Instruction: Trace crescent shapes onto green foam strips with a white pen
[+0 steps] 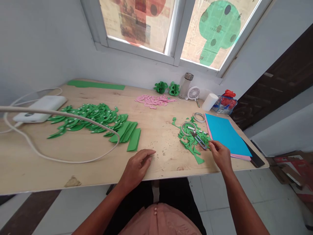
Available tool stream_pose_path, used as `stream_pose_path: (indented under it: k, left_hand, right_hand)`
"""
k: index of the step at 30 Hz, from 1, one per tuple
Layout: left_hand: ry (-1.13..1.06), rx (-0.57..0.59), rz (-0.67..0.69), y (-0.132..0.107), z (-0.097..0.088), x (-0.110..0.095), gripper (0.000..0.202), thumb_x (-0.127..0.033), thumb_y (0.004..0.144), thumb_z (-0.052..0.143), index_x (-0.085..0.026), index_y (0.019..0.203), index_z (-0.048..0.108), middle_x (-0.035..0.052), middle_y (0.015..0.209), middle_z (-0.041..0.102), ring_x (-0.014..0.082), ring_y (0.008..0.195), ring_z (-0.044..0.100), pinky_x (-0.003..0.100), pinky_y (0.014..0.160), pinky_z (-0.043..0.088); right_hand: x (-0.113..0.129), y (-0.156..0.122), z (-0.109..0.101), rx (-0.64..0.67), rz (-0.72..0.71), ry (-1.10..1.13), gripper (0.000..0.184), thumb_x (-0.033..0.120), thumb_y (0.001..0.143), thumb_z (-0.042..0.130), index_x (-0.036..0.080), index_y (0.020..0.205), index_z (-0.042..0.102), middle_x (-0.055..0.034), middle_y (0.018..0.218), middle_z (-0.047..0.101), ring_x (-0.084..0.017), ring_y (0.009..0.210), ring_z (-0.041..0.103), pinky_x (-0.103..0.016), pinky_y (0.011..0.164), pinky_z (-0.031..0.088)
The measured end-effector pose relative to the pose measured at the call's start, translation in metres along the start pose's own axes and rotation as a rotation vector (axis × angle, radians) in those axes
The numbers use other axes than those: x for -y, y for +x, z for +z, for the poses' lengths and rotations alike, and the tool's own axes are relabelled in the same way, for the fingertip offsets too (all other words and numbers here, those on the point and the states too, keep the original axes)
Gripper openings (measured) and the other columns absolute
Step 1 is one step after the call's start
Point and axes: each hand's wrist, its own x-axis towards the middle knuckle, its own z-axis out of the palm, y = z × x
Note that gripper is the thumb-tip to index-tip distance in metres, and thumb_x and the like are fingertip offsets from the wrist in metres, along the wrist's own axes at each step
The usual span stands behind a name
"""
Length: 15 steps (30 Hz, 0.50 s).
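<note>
My left hand (138, 164) rests at the table's front edge with its fingers loosely bent and apart, holding nothing. To its left lie folded green paper strips (134, 139) and a large heap of green cut paper pieces (90, 116) with white spots. My right hand (220, 155) is pinched together at the right edge of a pile of green paper scraps (192, 150). What sits between its fingertips, if anything, cannot be made out. Just left of those fingertips, small snips (200, 140) with blue-grey handles lie on the scraps.
Pink paper pieces (154, 100) and green paper flowers (174, 88) lie toward the wall. A bottle (186, 85), small fan (193, 93) and white roll (209, 101) stand behind. Blue paper (226, 135) lies right; a white cable (73, 161) loops across the left.
</note>
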Motion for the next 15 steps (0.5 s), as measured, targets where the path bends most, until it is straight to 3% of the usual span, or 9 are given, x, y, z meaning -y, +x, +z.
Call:
stream_pose_path:
  k: [5,15]
  left_hand:
    - [0.001,-0.02,0.003,-0.002,0.001,-0.002,0.024,-0.029,0.09,0.049,-0.022,0.099,0.07,0.0067,0.102,0.076,0.0218,0.097,0.071,0.038,0.092,0.057]
    - [0.016,-0.066,0.029,-0.003,0.002,-0.008,0.025,-0.019,0.09,0.047,-0.021,0.096,0.07,0.0056,0.099,0.077,0.0193,0.094,0.072,0.034,0.088,0.059]
  right_hand:
    - [0.016,0.013,0.029,0.018,-0.197,-0.149,0.034,0.046,0.086,0.051,0.02,0.091,0.073,-0.0105,0.097,0.074,-0.025,0.087,0.064,-0.035,0.075,0.046]
    - [0.024,-0.003,0.045,-0.091,-0.482,-0.268,0.033,0.04,0.094,0.045,0.018,0.1,0.069,-0.0137,0.099,0.071,-0.03,0.095,0.06,-0.04,0.08,0.045]
